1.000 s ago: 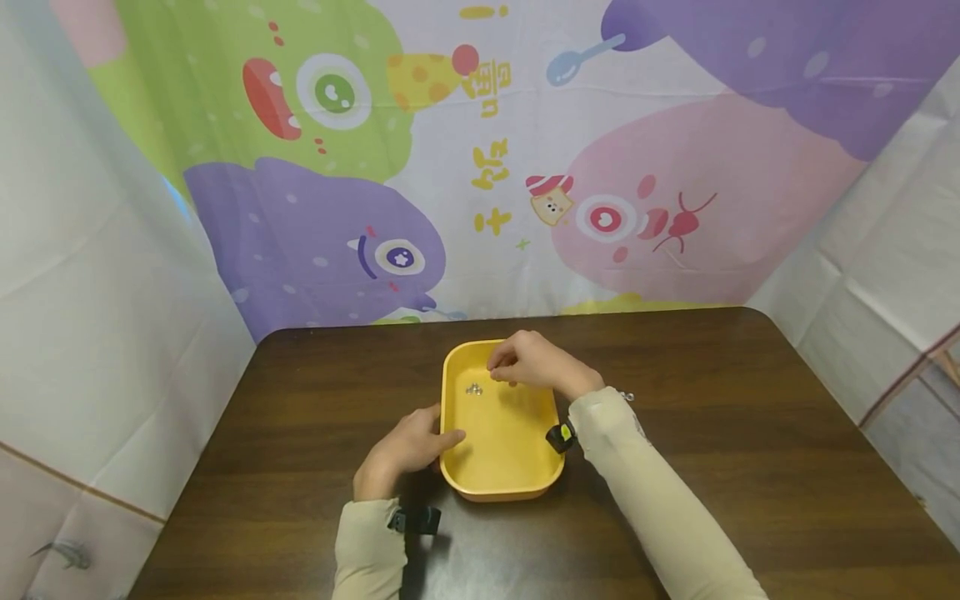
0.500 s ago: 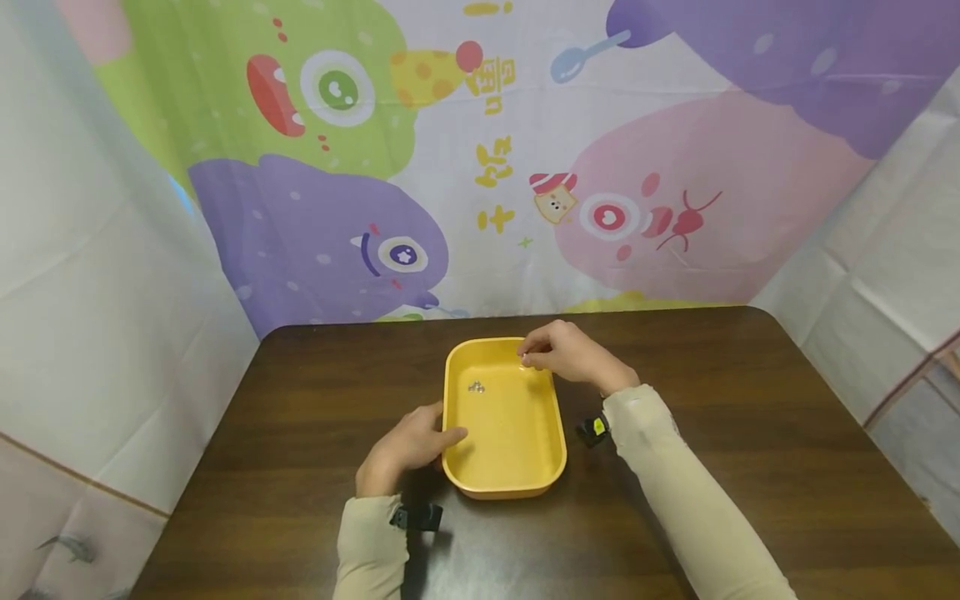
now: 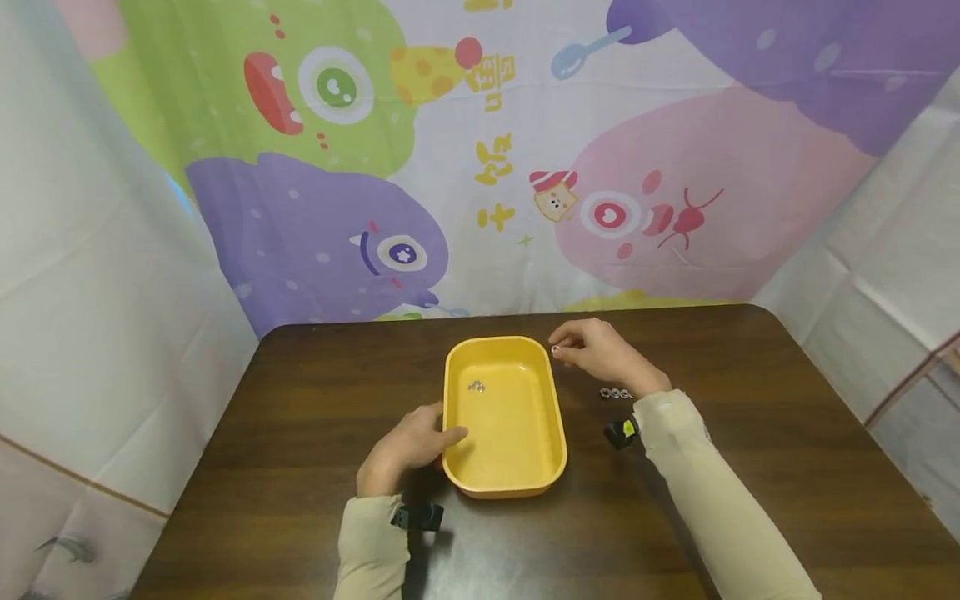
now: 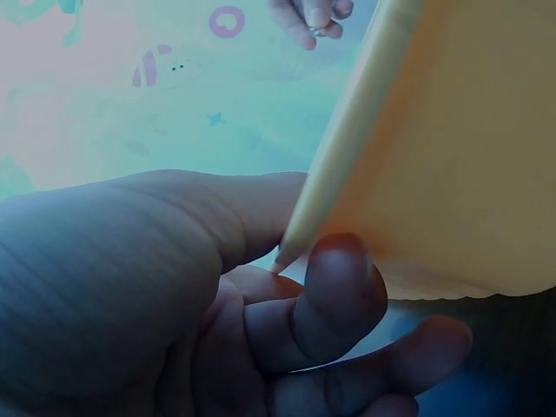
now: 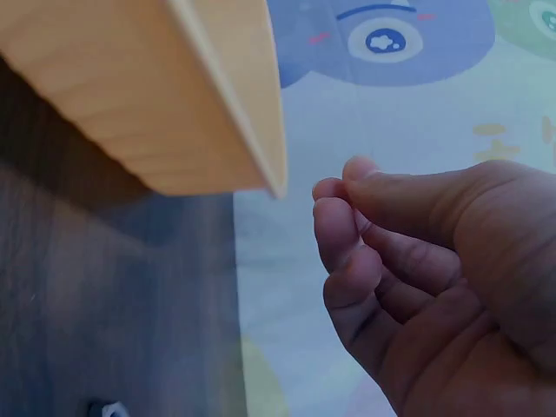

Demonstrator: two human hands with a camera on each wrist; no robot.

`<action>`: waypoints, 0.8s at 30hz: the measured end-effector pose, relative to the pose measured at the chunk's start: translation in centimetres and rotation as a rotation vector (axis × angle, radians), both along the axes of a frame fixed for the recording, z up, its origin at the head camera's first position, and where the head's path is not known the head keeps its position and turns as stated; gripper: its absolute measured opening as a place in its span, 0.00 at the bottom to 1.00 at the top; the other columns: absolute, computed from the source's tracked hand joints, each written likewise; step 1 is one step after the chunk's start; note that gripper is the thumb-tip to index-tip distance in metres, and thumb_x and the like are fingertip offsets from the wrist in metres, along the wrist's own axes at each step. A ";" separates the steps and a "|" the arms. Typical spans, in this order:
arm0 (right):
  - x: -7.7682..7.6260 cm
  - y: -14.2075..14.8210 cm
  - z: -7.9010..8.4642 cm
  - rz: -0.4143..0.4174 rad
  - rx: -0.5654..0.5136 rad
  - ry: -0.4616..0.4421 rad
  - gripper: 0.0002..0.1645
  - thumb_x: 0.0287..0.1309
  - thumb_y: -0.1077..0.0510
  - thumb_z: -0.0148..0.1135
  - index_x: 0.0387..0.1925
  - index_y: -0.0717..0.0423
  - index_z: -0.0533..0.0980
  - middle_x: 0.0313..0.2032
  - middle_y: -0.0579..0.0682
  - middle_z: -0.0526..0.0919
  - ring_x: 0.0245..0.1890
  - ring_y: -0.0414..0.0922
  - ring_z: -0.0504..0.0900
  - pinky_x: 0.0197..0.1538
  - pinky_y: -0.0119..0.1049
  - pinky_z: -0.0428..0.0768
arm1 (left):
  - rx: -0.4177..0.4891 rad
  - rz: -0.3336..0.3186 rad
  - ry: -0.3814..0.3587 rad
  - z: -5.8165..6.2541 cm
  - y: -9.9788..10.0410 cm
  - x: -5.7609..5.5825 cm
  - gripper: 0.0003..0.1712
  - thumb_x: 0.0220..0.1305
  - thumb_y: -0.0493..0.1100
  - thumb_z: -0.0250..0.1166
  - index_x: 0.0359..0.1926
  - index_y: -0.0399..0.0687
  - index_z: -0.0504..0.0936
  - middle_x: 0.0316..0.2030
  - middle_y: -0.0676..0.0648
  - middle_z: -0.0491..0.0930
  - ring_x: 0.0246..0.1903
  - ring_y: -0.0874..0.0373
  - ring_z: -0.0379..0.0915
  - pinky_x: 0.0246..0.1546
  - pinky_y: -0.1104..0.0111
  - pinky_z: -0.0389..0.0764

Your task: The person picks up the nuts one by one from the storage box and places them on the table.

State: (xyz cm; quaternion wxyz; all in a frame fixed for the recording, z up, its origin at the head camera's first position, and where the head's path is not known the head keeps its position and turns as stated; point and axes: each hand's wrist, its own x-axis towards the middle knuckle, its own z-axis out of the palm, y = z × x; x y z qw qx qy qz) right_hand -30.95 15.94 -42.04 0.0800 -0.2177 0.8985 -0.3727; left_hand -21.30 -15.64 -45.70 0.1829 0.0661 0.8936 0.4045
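Observation:
A yellow tray [image 3: 504,417] stands on the table. My left hand [image 3: 411,437] grips its left wall, thumb over the rim and fingers curled outside, as the left wrist view also shows. Several small silvery nuts [image 3: 476,387] lie in the tray's far left part. Just beyond the tray's far right corner, my right hand [image 3: 600,350] pinches one small silvery nut [image 3: 555,350] between thumb and fingertips. In the right wrist view the thumb and fingers hide that nut. A short row of similar nuts [image 3: 615,393] lies on the table under the right wrist.
The dark wooden table [image 3: 300,433] carries everything. Behind it hangs a printed cloth [image 3: 517,275] with cartoon figures, close to the table's far edge. White cloth sides [image 3: 112,250] flank the table. A small black camera [image 3: 621,432] is strapped to the right wrist.
My right hand has moved from over the tray out past its right rim, carrying the nut. The row of nuts on the table has come into fuller view. The left hand stays put.

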 end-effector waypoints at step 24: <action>0.2 5.2 -4.1 -0.066 0.087 0.037 0.11 0.69 0.60 0.64 0.46 0.64 0.83 0.35 0.57 0.88 0.31 0.43 0.84 0.38 0.38 0.81 | -0.093 0.081 0.074 1.4 -0.2 0.9 0.25 0.73 0.48 0.64 0.60 0.33 0.77 0.24 0.46 0.81 0.21 0.56 0.78 0.29 0.65 0.78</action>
